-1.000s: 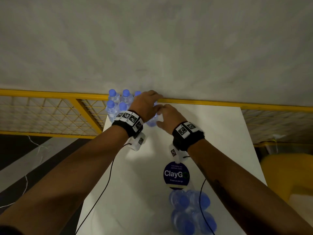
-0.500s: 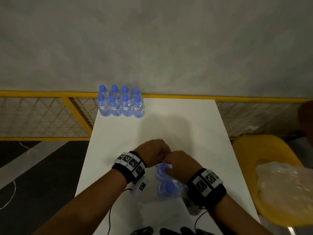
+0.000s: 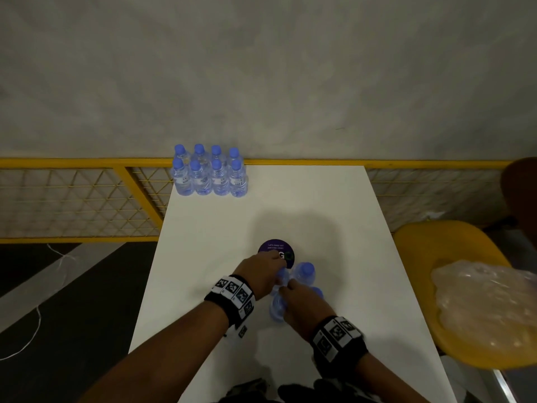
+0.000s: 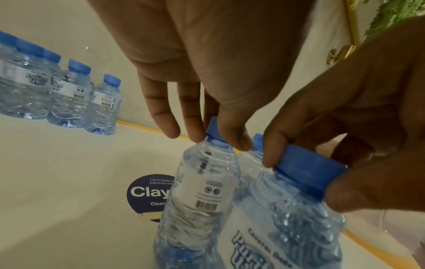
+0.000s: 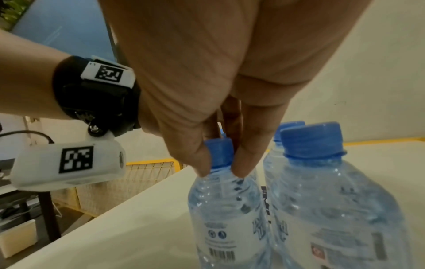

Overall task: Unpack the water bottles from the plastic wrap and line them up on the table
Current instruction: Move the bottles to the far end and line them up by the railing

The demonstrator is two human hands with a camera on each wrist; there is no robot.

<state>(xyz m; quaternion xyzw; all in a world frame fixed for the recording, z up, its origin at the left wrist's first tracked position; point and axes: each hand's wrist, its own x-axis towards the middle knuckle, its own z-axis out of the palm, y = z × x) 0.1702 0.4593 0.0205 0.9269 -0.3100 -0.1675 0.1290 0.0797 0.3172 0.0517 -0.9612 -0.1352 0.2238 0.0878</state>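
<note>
- You are working on the carry-over step: eight bottles are already standing in two rows at the far left corner of the worktop, and you are taking hold of the next ones from the near cluster.
- Your left hand is pinching the blue cap of one upright bottle, fingertips curled around the neck from above.
- Your right hand is clamping thumb and fingers on the cap of a neighbouring bottle, also from above.
- Both gripped bottles are sitting right under your hands, touching their neighbours, just near of the round dark sticker.
- No wrap is showing around this cluster in the wrist views, so it appears to be already free; crumpled plastic is lying on the yellow chair to the right.
- Next, I judge, you are needing a straight lift so the neighbours are not toppling, then a carry to the far end, setting both down just right of the standing rows.
- Cap-only grips are letting full bottles swing, so you are wanting a steady carry.
</note>
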